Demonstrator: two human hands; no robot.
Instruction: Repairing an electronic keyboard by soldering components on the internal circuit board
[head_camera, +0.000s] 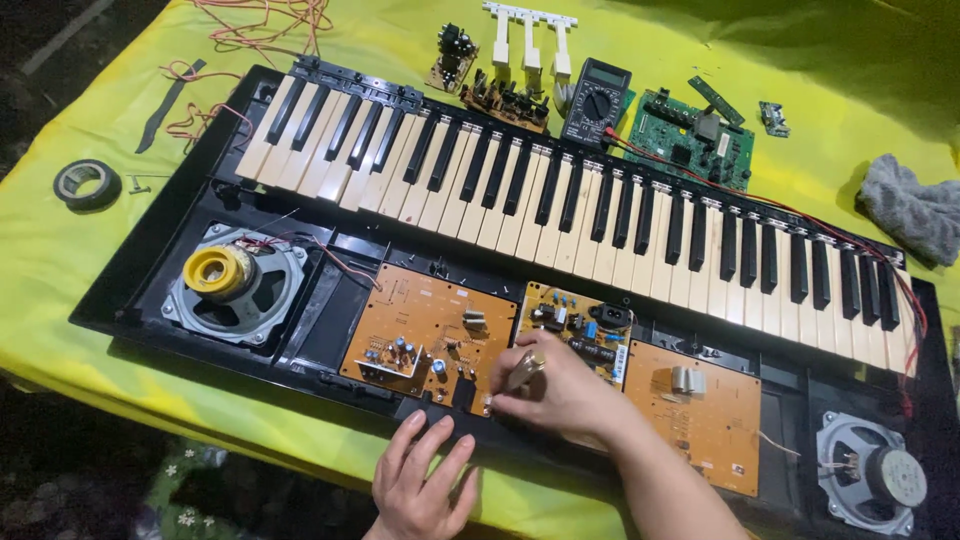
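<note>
Orange-brown circuit boards lie exposed inside an opened electronic keyboard (560, 210) resting on a yellow-green cloth (60, 260). The person's right hand (560, 395) is closed around a slim metal-handled tool (524, 370), its tip down at the lower right corner of the left circuit board (425, 330), just below the keys. The left hand (425, 485) lies flat with fingers spread on the front edge of the keyboard case, holding nothing.

Three brown boards sit in a row below the keys: the left one, a smaller middle board (580, 330) crowded with parts, and a right board (705, 410) partly behind the right forearm. Thin and stiff, they look brittle, with small parts standing proud; a grip at the bare edges would likely be safest, and the tool looks light and easy to pinch near its tip.

Two round speakers sit in the case, one with a yellow centre (235, 280) at the far left of the boards and one grey (870, 480) at the far right. Beyond the keys lie one black multimeter (597, 100) with red leads, one green circuit board (690, 135) and one strip of loose white keys (530, 35). One roll of black tape (88, 183) sits left of the case, and one grey rag (910, 205) lies past its right end.
</note>
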